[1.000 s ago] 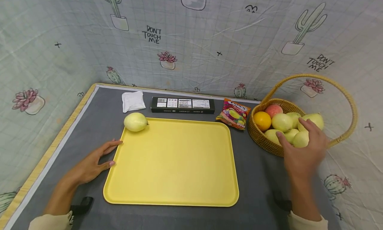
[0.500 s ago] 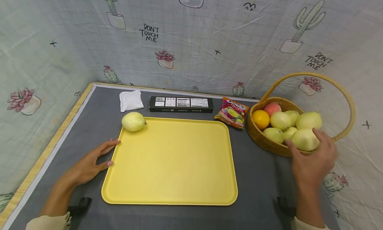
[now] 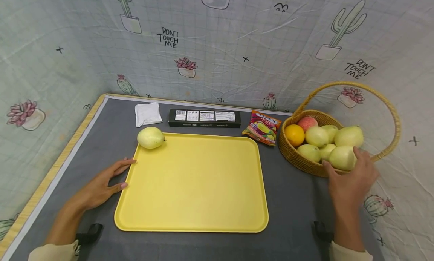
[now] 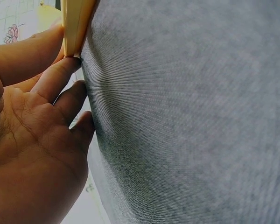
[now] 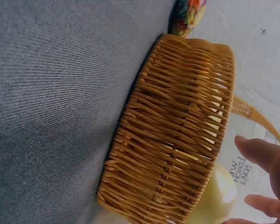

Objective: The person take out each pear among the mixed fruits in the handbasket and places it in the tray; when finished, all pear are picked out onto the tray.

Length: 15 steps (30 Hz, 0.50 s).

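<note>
My left hand rests at the left edge of the yellow tray, thumb and fingertips touching the rim. In the left wrist view its fingers lie against the tray's side. A pale green pear-shaped fruit sits on the tray's far left corner, stem to the right. My right hand is spread around the near side of a large pale green fruit in the wicker basket. In the right wrist view, the thumb is apart from that fruit.
Also in the basket are an orange, a reddish fruit and several pale green fruits; its handle arches to the right. Along the back lie a white packet, a black box and a colourful snack bag.
My right hand has come down from over the basket to its near right side, beside the front fruit. The left hand has stayed at the tray's edge. The view has shifted slightly.
</note>
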### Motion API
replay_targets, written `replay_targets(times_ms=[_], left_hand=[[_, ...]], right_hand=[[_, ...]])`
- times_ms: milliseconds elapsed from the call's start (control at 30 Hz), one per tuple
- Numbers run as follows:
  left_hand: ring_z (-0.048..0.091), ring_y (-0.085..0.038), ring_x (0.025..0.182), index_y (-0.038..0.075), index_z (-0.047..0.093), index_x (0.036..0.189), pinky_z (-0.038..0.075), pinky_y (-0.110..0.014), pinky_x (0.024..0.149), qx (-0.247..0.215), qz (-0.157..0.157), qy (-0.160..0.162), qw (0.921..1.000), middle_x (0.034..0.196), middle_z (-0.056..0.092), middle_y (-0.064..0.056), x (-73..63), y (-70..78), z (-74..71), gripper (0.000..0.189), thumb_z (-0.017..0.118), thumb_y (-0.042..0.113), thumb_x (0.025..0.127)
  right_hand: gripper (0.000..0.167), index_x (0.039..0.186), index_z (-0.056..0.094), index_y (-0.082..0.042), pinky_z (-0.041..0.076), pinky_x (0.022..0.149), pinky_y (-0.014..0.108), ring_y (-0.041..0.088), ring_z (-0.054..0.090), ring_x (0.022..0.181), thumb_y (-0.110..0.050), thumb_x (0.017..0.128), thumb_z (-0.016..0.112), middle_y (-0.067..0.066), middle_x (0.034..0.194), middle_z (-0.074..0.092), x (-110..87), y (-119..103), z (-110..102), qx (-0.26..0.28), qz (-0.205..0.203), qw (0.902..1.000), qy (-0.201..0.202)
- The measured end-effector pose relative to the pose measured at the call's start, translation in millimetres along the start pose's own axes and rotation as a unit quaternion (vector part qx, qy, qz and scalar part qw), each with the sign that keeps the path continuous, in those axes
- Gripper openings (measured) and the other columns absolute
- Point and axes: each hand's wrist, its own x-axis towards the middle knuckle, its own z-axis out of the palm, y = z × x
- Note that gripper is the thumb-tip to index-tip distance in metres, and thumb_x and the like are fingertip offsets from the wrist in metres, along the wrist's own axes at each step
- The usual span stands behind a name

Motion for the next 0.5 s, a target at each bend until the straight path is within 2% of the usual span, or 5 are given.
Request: replay_targets(times_ms=[133,267,500], left_hand=[[0.014,0.026,0.146,0.008,0.041,0.162,0.013,0.005,0.106,-0.003,0.002,-0.001,1.0000,0.157,0.034,0.037,0.0,-0.8,0.0,0.074,0.075,0.006,0.096],[0.014,0.026,0.147,0.006,0.041,0.161,0.013,0.004,0.107,-0.009,0.009,0.000,0.9999,0.156,0.035,0.038,0.6,-1.6,0.8,0.073,0.074,0.004,0.096],[0.014,0.026,0.146,0.007,0.040,0.162,0.013,0.005,0.106,-0.009,-0.003,-0.003,0.9999,0.157,0.035,0.035,0.3,-1.2,0.5,0.074,0.074,0.006,0.097]], right_hand=[[0.078,0.148,0.056,0.003,0.023,0.113,0.063,0.054,0.047,0.136,-0.011,0.080,0.093,0.033,0.148,0.055,3.0,3.1,6.6,-0.019,-0.013,0.9997,0.006],[0.072,0.144,0.056,0.008,0.020,0.106,0.064,0.057,0.050,0.127,-0.011,0.084,0.090,0.036,0.142,0.057,6.5,6.5,12.9,-0.045,-0.033,0.9983,0.019],[0.069,0.141,0.058,0.007,0.016,0.110,0.065,0.056,0.053,0.123,-0.010,0.082,0.091,0.036,0.135,0.062,9.6,6.7,20.6,-0.063,-0.014,0.9977,0.022]])
